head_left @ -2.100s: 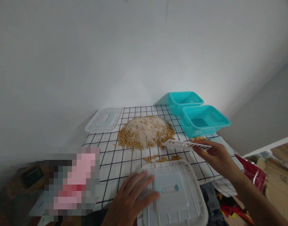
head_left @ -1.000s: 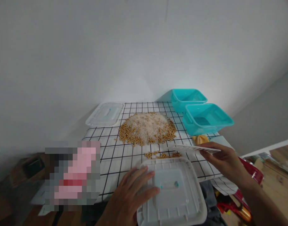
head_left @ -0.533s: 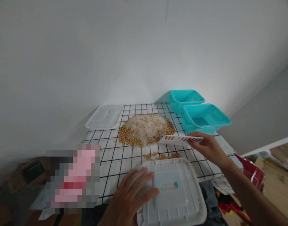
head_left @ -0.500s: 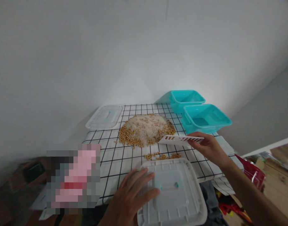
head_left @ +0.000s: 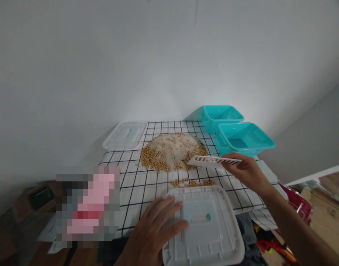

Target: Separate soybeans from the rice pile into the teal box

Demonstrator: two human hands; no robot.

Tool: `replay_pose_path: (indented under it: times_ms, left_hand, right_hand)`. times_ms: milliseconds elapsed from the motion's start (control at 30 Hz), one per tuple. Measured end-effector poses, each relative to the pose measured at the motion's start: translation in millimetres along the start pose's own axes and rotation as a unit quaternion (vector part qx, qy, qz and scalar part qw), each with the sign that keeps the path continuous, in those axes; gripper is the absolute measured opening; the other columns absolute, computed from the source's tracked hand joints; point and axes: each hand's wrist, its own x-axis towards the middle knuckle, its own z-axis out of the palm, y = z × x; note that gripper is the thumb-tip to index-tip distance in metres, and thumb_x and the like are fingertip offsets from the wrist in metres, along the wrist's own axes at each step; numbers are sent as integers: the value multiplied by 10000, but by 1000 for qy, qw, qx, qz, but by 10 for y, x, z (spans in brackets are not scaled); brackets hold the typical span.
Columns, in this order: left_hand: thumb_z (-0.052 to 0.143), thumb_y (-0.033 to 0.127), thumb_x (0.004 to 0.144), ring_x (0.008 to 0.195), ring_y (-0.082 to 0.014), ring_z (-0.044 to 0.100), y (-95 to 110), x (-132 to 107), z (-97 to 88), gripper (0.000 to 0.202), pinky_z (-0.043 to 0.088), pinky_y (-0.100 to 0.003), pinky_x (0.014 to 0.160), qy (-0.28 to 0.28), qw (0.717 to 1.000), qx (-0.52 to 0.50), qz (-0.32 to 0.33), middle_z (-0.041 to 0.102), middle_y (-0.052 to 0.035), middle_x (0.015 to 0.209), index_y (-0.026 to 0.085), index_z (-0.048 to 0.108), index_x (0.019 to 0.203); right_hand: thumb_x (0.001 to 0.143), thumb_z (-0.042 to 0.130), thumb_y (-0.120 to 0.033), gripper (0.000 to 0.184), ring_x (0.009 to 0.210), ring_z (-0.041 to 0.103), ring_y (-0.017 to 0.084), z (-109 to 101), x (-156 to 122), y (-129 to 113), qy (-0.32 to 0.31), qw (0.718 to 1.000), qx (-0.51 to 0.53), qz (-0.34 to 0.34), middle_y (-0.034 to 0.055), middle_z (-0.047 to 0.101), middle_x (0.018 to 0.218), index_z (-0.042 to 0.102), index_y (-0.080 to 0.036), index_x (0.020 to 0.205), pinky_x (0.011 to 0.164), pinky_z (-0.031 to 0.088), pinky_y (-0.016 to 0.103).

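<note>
Left fingers [head_left: 170, 213] on near lid [head_left: 202, 232], slotted tool [head_left: 204, 162] in right fingers [head_left: 232, 170]

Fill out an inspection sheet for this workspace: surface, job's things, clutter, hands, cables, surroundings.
Surface: checked cloth, white with black lines.
Job's things: heap of white grains and yellow beans; slotted piece, white; near lid; far lid; front teal container; rear teal container.
Clutter: loose beans between heap and near lid.
Hands: left hand spread on near lid; right hand holds slotted piece, contact with heap unclear.
Cables: dark strip at lower left; cannot tell if cable.
Surroundings: pale wall behind; red package and cardboard at lower right.
</note>
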Motion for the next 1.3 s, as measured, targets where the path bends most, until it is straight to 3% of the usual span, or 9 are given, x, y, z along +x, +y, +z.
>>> replay_pose_path:
  times_ms: [100, 367, 500, 667, 933, 1100, 1300]
  left_hand:
    - [515, 79, 875, 1485, -224, 286, 4, -1, 6, 550, 229, -491, 1215, -7, 1000, -6, -6, 455, 77, 1550, 399, 599, 1315]
    - [529, 103, 881, 1476, -241, 309, -6, 14, -9, 543, 284, -513, 1203, -6, 1000, 6, 3, 451, 64, 1557, 409, 589, 1326]
    - [512, 76, 880, 1478, -260, 310, 10, 21, -45, 555, 296, -551, 1201, -32, 999, 19, 8, 448, 36, 1558, 382, 584, 1338]
    - [505, 86, 901, 1476, -266, 315, 14, 23, -43, 531, 308, -553, 1196, -25, 1000, 14, 7, 448, 33, 1559, 379, 587, 1336]
    - [530, 92, 889, 1465, -252, 347, 26, 23, -49, 527, 283, -521, 1221, -22, 1000, 10, -4, 467, 57, 1550, 393, 601, 1316]
    - [521, 95, 894, 1476, -256, 330, 19, 17, -38, 540, 282, -530, 1216, -21, 1000, 4, -4, 450, 56, 1563, 401, 587, 1333]
    - [528, 111, 903, 1475, -258, 324, 31, 38, -63, 518, 286, -529, 1213, -29, 999, 14, -6, 461, 52, 1553, 396, 586, 1332]
  right_hand:
    - [875, 717, -404, 262, 527, 540, 106, -15, -32, -33, -5, 1000, -16, -15, 47, 740, 849, 757, -193, 1024, 439, 365, 230]
    - [867, 728, -420, 269, 694, 665, 177, -33, -60, -33, -3, 1000, -11, -14, 63, 762, 885, 761, -196, 1011, 550, 486, 252]
    - [859, 733, -438, 279, 768, 697, 214, -32, -91, -11, -10, 1000, -10, -15, 77, 774, 934, 772, -202, 1001, 610, 539, 278]
    - [879, 704, -446, 295, 748, 702, 227, -15, -109, -44, -23, 1000, -12, -14, 80, 781, 962, 773, -210, 1041, 580, 550, 290]
    - [885, 722, -370, 204, 981, 711, 269, -11, -161, -62, -27, 999, -7, -44, 83, 775, 1075, 785, -247, 1034, 854, 564, 365]
    - [867, 737, -421, 251, 919, 720, 260, -62, -203, -35, -7, 1000, -1, -18, 96, 776, 1074, 785, -240, 1034, 777, 581, 346]
    - [868, 743, -395, 209, 1022, 704, 268, -166, -282, 36, -12, 999, 1, -30, 73, 768, 1101, 788, -281, 1037, 892, 556, 365]
